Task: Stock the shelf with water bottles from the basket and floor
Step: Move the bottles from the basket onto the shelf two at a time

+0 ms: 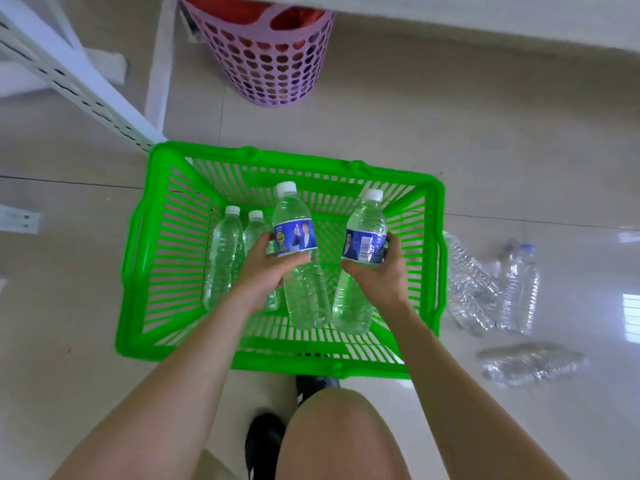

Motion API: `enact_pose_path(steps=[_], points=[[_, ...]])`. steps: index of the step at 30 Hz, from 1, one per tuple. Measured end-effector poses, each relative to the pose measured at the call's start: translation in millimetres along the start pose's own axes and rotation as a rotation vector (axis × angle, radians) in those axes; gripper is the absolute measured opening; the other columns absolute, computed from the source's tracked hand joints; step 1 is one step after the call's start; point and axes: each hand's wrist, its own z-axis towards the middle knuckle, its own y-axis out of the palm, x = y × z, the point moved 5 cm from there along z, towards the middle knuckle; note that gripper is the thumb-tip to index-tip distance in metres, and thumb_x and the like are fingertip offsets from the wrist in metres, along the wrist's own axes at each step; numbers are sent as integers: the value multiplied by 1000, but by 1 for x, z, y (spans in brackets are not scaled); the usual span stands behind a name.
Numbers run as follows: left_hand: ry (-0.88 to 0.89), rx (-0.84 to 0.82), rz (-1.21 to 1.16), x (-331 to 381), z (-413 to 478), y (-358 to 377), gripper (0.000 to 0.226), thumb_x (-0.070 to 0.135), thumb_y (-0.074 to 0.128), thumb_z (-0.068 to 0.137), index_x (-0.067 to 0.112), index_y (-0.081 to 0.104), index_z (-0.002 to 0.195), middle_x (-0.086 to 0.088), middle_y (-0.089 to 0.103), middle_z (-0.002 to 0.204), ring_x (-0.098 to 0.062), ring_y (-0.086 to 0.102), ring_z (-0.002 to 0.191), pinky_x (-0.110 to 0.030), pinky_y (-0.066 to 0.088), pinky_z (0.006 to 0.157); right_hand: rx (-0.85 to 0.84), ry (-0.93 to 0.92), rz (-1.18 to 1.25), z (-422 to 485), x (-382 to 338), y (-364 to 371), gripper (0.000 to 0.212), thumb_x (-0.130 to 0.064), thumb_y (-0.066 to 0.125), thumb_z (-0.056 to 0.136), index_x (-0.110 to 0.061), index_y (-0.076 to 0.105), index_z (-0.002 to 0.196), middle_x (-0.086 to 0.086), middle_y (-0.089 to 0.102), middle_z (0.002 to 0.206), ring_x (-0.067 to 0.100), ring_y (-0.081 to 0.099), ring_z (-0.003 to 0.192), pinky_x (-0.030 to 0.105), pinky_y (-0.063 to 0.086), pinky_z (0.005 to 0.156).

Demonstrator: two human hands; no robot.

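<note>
Left hand (268, 268) fingers curl round one labelled water bottle (298, 251); right hand (377, 271) fingers curl round another (360, 258), both above the green basket (166, 237). Two bottles (225, 254) lie inside, left; loose bottles (491, 292) on floor, right.

Glossy pale tiled floor (485, 150), white shelf frame (79, 88), pink perforated bin (270, 64)

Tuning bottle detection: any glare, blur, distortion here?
Head view: window glare on the glossy floor washes out the loose bottles at right; wide-angle curves the blurred shelf edge on top; held bottles, left hand, right hand sharp; pink basket slightly soft.
</note>
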Motion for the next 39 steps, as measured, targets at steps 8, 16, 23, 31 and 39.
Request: enact_pose_path(steps=[8,16,23,31,39], points=[[8,42,-11,78,-101,-14,63,28,87,59,38,54,112,13,76,89,-12,72,87,-35,53,75,27,14,52,-58,-82,-64,71,-17,90,58,-17,53,118,-18,61,78,-16,57,60,2,40,57],[76,61,13,163,-214,-13,47,8,82,72,32,52,99,16,75,77,2,69,63,-16,48,44,23,22,110,-127,-175,-138,82,-15,90,57,-13,50,129,0,68,92,16,67,77,32,55,75],[163,48,33,216,-309,-16,51,10,83,70,35,52,103,12,76,81,0,67,64,-16,48,48,3,-65,176,-193,-249,-192,81,-15,89,56,-20,51,127,3,69,98,12,68,78,28,57,73],[274,36,16,258,-420,-38,70,28,86,50,38,51,110,6,76,93,-3,70,73,-22,44,60,3,-176,248,-278,-311,-234,78,-14,89,58,-24,50,125,-2,67,97,14,68,81,41,58,80],[448,63,-20,312,-514,-71,79,36,88,35,40,53,105,3,75,96,-13,72,85,-25,53,66,-49,-322,300,-357,-380,-259,72,-8,88,59,-22,52,120,-2,69,97,3,68,74,23,57,68]])
